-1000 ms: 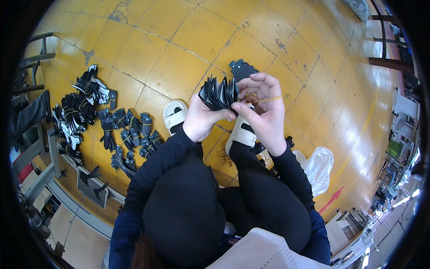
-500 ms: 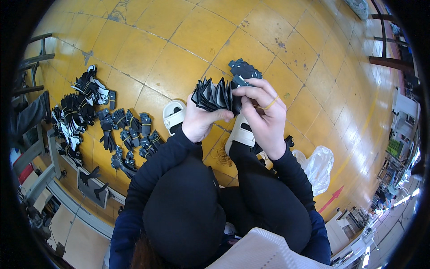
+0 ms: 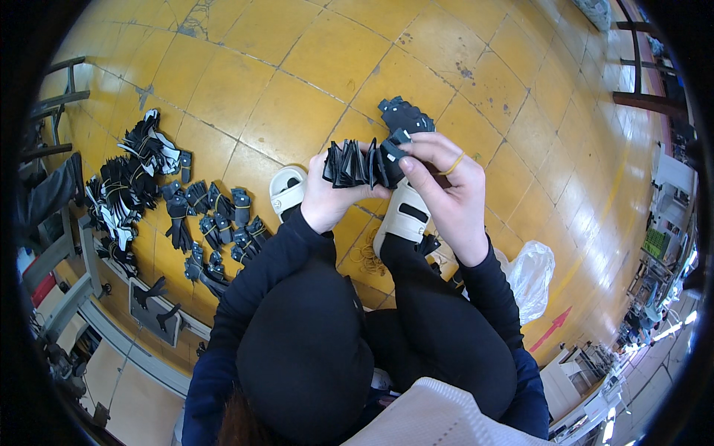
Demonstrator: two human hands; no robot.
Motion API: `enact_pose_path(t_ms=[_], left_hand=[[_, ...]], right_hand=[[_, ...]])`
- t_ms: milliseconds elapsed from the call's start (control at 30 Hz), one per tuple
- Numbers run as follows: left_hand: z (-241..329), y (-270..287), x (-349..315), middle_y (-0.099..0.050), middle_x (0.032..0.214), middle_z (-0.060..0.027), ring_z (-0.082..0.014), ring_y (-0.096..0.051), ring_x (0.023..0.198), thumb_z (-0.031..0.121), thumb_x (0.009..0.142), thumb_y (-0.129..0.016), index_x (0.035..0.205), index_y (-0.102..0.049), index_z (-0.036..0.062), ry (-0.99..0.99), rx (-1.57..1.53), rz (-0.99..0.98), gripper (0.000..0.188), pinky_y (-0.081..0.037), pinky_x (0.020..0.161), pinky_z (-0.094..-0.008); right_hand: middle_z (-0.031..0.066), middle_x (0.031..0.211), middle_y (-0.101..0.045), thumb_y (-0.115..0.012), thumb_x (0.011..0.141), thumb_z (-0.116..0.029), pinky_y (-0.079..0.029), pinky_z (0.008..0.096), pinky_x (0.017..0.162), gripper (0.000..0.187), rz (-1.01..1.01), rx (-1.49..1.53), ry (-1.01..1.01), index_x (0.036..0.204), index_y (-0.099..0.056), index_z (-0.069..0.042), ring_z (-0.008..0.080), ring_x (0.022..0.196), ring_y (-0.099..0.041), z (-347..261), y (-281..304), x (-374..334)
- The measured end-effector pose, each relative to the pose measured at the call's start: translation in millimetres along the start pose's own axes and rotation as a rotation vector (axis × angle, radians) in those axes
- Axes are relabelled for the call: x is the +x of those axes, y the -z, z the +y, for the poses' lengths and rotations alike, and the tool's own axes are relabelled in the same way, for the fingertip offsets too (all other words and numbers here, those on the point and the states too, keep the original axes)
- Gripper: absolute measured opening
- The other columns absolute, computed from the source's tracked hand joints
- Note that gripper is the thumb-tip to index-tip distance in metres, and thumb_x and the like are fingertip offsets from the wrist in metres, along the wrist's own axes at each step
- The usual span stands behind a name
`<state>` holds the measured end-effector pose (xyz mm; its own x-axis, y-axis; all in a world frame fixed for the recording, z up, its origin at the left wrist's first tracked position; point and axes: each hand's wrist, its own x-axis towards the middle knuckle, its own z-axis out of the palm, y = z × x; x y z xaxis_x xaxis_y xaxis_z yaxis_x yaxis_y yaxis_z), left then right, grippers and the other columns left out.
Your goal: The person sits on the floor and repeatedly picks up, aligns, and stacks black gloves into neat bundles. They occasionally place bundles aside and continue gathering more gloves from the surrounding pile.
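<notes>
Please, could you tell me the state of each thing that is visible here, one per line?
Left hand: closed around the stack
Dark stack: upper edges fanned apart
Right hand: pinching the tagged piece
Tagged piece: tilted, at the stack's right end
Yellow band: looped on a right-hand finger
Dark bundles: banded, on the floor
Spare bands: loose, heaped on the floor
Plastic bag: crumpled
</notes>
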<state>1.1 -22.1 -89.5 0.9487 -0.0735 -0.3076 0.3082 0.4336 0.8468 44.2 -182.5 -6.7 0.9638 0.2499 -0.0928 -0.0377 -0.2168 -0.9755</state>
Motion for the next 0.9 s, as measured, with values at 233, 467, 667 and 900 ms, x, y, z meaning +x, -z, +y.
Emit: enact_pose_path(t_ms=[233, 467, 667, 900], left_hand=[[9, -2, -2, -0.069, 0.096, -0.0057, -0.0095, -0.064, 0.085, 0.0, 0.064, -0.082, 0.109, -0.063, -0.002, -0.092, 0.143, -0.01, 0.049, -0.051, 0.079, -0.024], [21, -2, -4, -0.07, 0.093, -0.0049, -0.0079, -0.064, 0.083, 0.0, 0.066, -0.08, 0.11, -0.064, -0.0006, -0.226, 0.355, -0.005, 0.047, -0.051, 0.077, -0.0231], [24, 1, -5, -0.07, 0.089, -0.0035, -0.0055, -0.062, 0.081, 0.001, 0.063, -0.083, 0.111, -0.064, -0.0008, -0.128, 0.323, -0.14, 0.052, -0.05, 0.076, -0.0218], [24, 1, -4, -0.068, 0.104, -0.007, -0.0075, -0.061, 0.088, 0.005, 0.061, -0.086, 0.116, -0.06, -0.0029, -0.04, 0.259, -0.186, 0.061, -0.049, 0.083, -0.0254]], right_hand=[[0.0141, 0.113, -0.058, -0.066, 0.078, -0.003, -0.049, 0.0298, 0.073, 0.012, -0.028, -0.191, 0.196, 0.089, -0.064, 0.001, 0.0244, 0.086, -0.063, 1, -4, -1], [0.0134, 0.116, -0.056, -0.064, 0.078, -0.003, -0.049, 0.0309, 0.08, 0.021, -0.179, -0.044, 0.02, 0.099, -0.064, -0.001, 0.0237, 0.096, -0.061, -7, 5, 0], [0.0135, 0.13, -0.046, -0.058, 0.074, 0.005, -0.044, 0.0344, 0.087, 0.035, -0.215, -0.164, 0.242, 0.104, -0.065, -0.013, 0.0293, 0.113, -0.051, -8, 12, 3], [0.0152, 0.126, -0.049, -0.051, 0.065, 0.014, -0.045, 0.0305, 0.073, 0.027, -0.259, -0.343, 0.325, 0.083, -0.061, -0.004, 0.0197, 0.08, -0.055, -12, 14, 5]])
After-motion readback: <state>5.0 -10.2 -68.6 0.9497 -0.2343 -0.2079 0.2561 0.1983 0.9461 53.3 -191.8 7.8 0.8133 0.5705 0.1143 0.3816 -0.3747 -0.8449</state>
